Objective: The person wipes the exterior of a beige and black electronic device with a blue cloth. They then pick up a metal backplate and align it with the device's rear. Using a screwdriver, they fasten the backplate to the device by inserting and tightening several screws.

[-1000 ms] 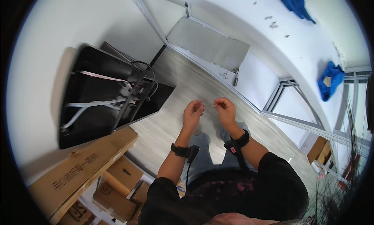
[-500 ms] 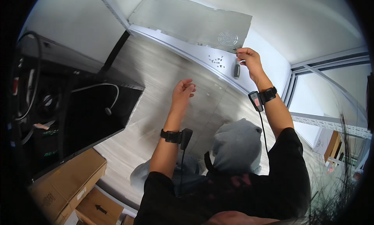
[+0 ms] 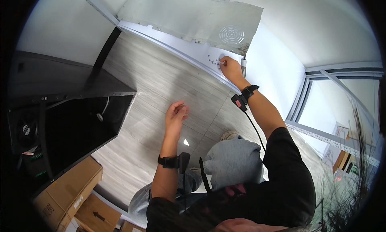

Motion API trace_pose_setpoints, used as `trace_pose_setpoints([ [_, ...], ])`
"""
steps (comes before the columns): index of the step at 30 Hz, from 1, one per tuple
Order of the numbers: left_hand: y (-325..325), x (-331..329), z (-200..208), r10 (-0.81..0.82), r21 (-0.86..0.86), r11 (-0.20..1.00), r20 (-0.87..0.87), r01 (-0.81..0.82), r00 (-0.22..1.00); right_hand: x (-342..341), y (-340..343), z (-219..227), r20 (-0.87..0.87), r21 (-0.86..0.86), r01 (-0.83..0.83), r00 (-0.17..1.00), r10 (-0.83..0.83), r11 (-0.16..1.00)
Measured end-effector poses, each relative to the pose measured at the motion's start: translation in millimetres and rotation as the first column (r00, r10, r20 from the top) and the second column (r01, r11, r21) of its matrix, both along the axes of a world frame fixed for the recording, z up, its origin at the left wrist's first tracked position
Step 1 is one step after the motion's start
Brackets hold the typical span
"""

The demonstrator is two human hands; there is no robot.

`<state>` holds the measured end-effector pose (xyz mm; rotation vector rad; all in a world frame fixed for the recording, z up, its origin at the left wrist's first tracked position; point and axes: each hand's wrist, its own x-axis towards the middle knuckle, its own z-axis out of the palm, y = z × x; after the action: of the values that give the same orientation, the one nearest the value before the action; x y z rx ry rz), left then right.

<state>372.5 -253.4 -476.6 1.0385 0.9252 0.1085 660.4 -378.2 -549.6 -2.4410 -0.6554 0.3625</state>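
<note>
My right hand (image 3: 232, 70) reaches over the white ledge (image 3: 177, 41), its fingertips pinched together at the edge of a scatter of small screws (image 3: 212, 61). Whatever sits between those fingertips is too small to make out. Just beside that hand, a screwdriver with a grey handle (image 3: 243, 68) lies on the ledge, partly covered by the hand. Behind it rests a flat grey metal panel (image 3: 177, 15) with a round vent pattern of slots. Over the floor, my left hand (image 3: 176, 114) hangs with loosely bent fingers and holds nothing.
On the left stands a black metal cabinet (image 3: 76, 77), open at the front, with a fan and a dangling cable inside. Cardboard boxes (image 3: 76, 183) sit below it. Metal framing (image 3: 329, 141) runs along the right. Grey wooden-look flooring (image 3: 148, 75) lies between.
My right hand has moved left from the screwdriver to the screws. The left hand has shifted slightly within the picture, still without anything in it. The whole view has turned a little.
</note>
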Motion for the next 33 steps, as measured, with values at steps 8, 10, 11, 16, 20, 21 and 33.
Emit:
trace_pose_setpoints([
  [8, -5, -10, -14, 0.013, -0.004, 1.0, -0.061, -0.013, 0.998, 27, -20, -13, 0.176, -0.164, 0.032, 0.984, -0.003, 0.986],
  [10, -8, -9, -18, 0.017, -0.021, 1.0, -0.058, -0.019, 0.998, 29, -31, -21, 0.193, -0.109, -0.035, 0.98, 0.056, 0.993],
  [11, -10, -9, -19, 0.016, -0.024, 1.0, -0.056, -0.017, 0.998, 29, -34, -22, 0.175, -0.083, -0.067, 0.981, 0.081, 0.994],
  [16, -16, -8, -25, -0.004, -0.036, 0.999, -0.045, 0.002, 0.999, 25, -21, -17, 0.09, -0.015, -0.132, 0.987, 0.133, 0.991],
  [20, -17, -9, -19, 0.009, -0.025, 1.0, -0.057, -0.01, 0.998, 22, -7, -16, 0.114, -0.065, -0.11, 0.987, 0.117, 0.992],
  [21, -18, -9, -17, 0.017, -0.024, 1.0, -0.064, -0.019, 0.998, 24, -5, -17, 0.094, -0.076, -0.099, 0.99, 0.106, 0.992],
  [33, -18, -12, -9, 0.025, -0.012, 1.0, -0.049, -0.025, 0.999, 34, -24, -22, -0.203, 0.121, 0.193, 0.965, -0.166, 0.974],
])
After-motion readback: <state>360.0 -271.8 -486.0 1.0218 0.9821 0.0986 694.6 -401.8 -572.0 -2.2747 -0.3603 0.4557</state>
